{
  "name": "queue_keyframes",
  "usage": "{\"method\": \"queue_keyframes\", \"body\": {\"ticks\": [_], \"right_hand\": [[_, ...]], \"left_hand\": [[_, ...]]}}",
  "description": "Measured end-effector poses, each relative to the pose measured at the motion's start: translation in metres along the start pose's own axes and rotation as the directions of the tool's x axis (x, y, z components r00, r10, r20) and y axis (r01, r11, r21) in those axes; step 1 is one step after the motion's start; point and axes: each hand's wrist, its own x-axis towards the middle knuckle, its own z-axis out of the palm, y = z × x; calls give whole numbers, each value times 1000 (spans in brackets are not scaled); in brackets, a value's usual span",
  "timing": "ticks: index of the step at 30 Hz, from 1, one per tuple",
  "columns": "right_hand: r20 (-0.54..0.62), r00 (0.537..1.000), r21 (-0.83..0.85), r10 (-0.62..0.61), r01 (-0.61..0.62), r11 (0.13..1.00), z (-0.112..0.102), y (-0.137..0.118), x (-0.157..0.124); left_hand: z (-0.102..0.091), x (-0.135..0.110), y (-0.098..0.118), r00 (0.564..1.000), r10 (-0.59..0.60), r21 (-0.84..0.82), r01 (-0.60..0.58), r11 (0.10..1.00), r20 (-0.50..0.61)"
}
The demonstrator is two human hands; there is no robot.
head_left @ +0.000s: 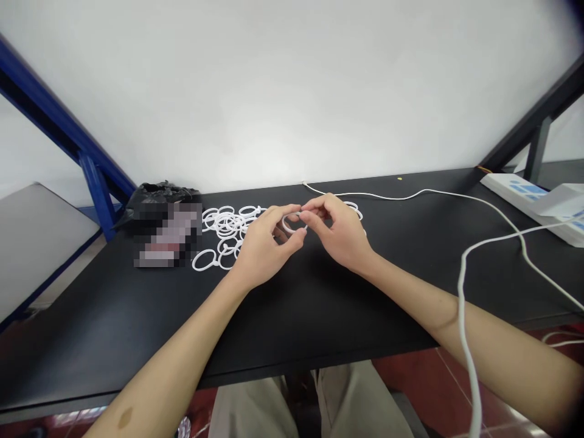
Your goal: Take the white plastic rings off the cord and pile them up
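Observation:
A white ring [287,226] is held up over the black table between my two hands. My left hand [269,243] curls around its left side, thumb and fingers on the rim. With thumb and fingertips pinched together, my right hand [335,231] grips the ring's right upper edge. Left of my hands lies a loose pile of white rings [228,225], several with small knobs or tabs. A few more white rings [354,210] show behind my right hand, partly hidden by it.
A crumpled black plastic bag [157,193] and a pixelated item [168,237] lie at the left. A white cable [424,191] runs along the back and over the right side. A white and blue box [529,201] sits far right. Blue frame bars [98,182] stand left.

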Motion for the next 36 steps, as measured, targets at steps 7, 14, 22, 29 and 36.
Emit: {"method": "queue_keyframes", "body": {"ticks": [7, 14, 22, 29, 36], "right_hand": [[30, 998, 157, 50, -55, 986, -2, 0, 0], [50, 999, 52, -16, 13, 999, -8, 2, 3], [142, 981, 261, 132, -165, 951, -10, 4, 5], [167, 973, 286, 160, -203, 937, -6, 2, 3], [98, 993, -458, -72, 109, 882, -19, 17, 11]], "left_hand": [[-6, 3, 0, 997, -71, -33, 70, 997, -17], [-5, 3, 2, 997, -64, 83, 60, 995, 46], [-10, 3, -5, 992, 59, 184, -80, 980, 115], [-10, 2, -7, 987, 103, 253, -132, 958, 125], [-12, 5, -15, 981, 180, 542, -113, 833, -73]]}}
